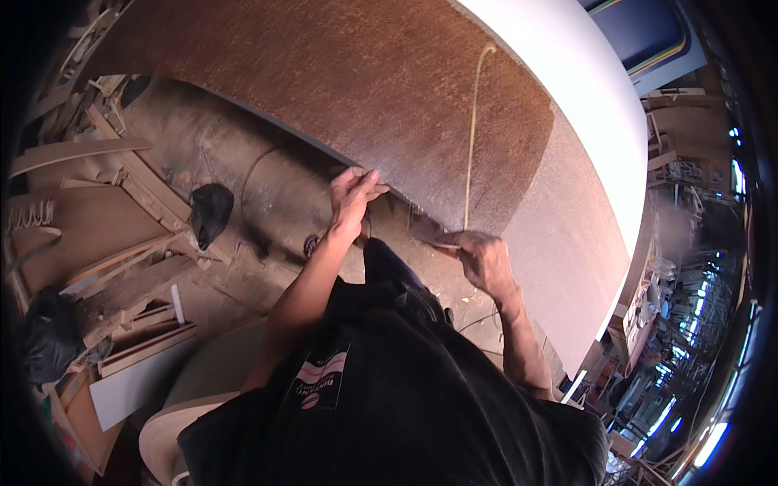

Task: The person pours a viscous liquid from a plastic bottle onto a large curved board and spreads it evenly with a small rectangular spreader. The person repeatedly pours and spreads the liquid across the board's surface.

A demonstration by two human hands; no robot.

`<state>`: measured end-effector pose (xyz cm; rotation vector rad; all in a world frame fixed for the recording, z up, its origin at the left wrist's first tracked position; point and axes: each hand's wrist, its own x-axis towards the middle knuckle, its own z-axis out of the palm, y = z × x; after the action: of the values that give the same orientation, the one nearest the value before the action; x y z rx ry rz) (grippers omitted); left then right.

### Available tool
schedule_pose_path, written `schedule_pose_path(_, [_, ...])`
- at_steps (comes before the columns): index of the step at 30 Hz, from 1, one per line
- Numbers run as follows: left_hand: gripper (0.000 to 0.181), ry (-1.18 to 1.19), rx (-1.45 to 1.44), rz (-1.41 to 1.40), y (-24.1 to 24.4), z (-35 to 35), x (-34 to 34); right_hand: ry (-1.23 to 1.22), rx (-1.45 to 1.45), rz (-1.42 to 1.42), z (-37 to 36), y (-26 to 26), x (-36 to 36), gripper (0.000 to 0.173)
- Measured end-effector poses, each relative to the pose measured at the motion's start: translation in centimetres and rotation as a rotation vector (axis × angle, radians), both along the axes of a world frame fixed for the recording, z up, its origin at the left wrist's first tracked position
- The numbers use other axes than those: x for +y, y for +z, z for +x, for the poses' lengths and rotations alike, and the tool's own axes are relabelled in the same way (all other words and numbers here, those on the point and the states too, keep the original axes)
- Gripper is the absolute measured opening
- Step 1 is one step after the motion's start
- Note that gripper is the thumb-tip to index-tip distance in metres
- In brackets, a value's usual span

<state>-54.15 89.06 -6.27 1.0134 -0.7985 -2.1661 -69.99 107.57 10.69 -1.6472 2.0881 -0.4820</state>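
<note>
A large brown mottled panel (364,79) stretches in front of me, with a bare edge facing my body. At that edge my left hand (349,200) has its thumb and fingers closed together on the rim. My right hand (483,258) grips a flat, dark tool (433,233) at the same edge, farther right; motion blur hides its exact kind. A thin pale-yellow line (471,140), either cord or a glue bead, runs across the panel down to my right hand. Beyond the brown area lies a paler, pinkish section (565,243).
A bright white surface (602,79) borders the panel's far right side. Wood offcuts (140,176) and a black plastic bag (211,212) litter the floor at left. A round-edged wooden piece (182,419) stands close behind my left arm. Cluttered shelving (687,291) lines the right.
</note>
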Motion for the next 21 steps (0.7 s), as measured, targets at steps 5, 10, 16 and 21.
schedule_pose_path(5, [0.027,0.041,-0.019,-0.044,0.5,0.2,1.3,-0.313,-0.035,-0.133,-5.5,3.9,0.5,0.016])
schedule_pose_path(10, [0.029,-0.026,-0.036,-0.014,0.9,-1.1,5.9,-0.390,0.331,-0.321,-20.6,2.3,-9.0,0.030])
schedule_pose_path(16, [0.010,-0.063,-0.097,-0.006,2.1,-4.8,10.8,-0.315,0.573,-0.222,-33.9,-5.0,-20.6,0.031])
schedule_pose_path(21, [0.016,-0.006,-0.264,-0.116,2.4,-5.8,12.0,-0.146,0.585,-0.168,-35.7,-7.7,-24.3,0.032])
